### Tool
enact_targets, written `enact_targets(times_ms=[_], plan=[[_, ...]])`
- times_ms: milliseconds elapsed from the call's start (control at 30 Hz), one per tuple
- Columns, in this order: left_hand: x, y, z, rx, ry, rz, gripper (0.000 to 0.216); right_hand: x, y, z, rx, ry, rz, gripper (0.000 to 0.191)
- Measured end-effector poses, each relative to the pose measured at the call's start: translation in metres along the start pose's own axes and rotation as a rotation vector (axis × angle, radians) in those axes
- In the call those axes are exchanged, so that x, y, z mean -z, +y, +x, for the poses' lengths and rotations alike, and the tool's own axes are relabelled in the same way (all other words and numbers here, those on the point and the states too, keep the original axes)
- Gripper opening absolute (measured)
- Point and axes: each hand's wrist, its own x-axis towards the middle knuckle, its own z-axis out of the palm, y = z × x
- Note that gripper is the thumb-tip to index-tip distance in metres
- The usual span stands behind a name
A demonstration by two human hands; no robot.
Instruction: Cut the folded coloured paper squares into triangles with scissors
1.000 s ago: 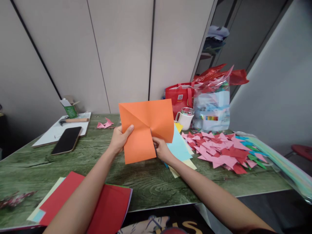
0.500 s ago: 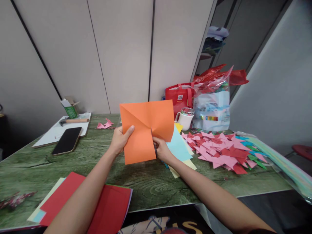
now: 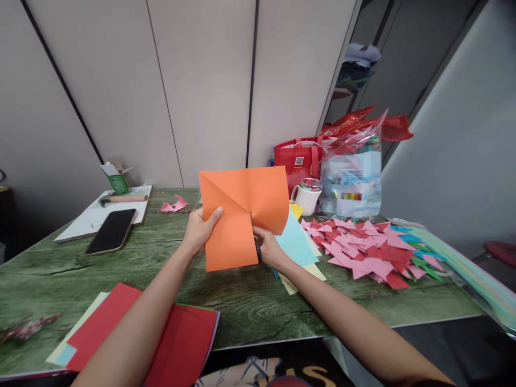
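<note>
I hold an orange paper sheet [image 3: 242,215] upright above the green table [image 3: 242,301]; it shows a diagonal crease and a slit running up from its lower edge. My left hand [image 3: 199,230] pinches its left edge, thumb on the front. My right hand [image 3: 266,249] is closed at the slit around a dark handle, apparently scissors [image 3: 257,249], mostly hidden behind the sheet.
Pale blue and yellow sheets [image 3: 298,244] lie under my right hand. A heap of pink and red paper triangles [image 3: 366,250] covers the right. A white mug [image 3: 307,198], red bag [image 3: 300,161] and plastic bag [image 3: 355,172] stand behind. Phone [image 3: 112,231], hammer [image 3: 121,199], red sheets [image 3: 177,338] left.
Almost nothing has changed; the orange sheet and both hands hold their place, with only a slight shift of the view.
</note>
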Motion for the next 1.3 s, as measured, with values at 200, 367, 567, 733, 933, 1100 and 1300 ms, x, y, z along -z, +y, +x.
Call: enact_targets(times_ms=[200, 367, 567, 733, 933, 1100, 1300], plan=[[0.0004, 0.0004, -0.0004, -0.017, 0.002, 0.035, 0.028, 0.0004, 0.0002, -0.0005, -0.016, -0.014, -0.014, 0.036], [0.0012, -0.0007, 0.0001, -0.024, 0.005, 0.048, 0.028, -0.0003, -0.0022, -0.0007, -0.017, -0.008, -0.014, 0.033], [0.0013, -0.0024, 0.0007, -0.028, 0.013, 0.063, 0.032, -0.0001, -0.0025, -0.0010, -0.024, 0.011, -0.042, 0.029], [0.0005, -0.0024, 0.0001, -0.026, 0.009, 0.051, 0.029, 0.0007, 0.0016, -0.0004, -0.014, 0.027, -0.031, 0.025], [-0.0007, -0.0022, -0.0008, -0.012, 0.003, 0.023, 0.029, 0.0008, 0.0023, -0.0008, -0.020, 0.046, -0.030, 0.027], [0.0002, -0.0031, -0.0003, -0.019, -0.003, 0.030, 0.031, 0.0010, 0.0028, -0.0011, -0.031, 0.048, -0.029, 0.027], [-0.0015, -0.0019, -0.0002, -0.002, 0.010, 0.010, 0.031, 0.0014, 0.0032, -0.0007, -0.025, 0.051, -0.020, 0.025]])
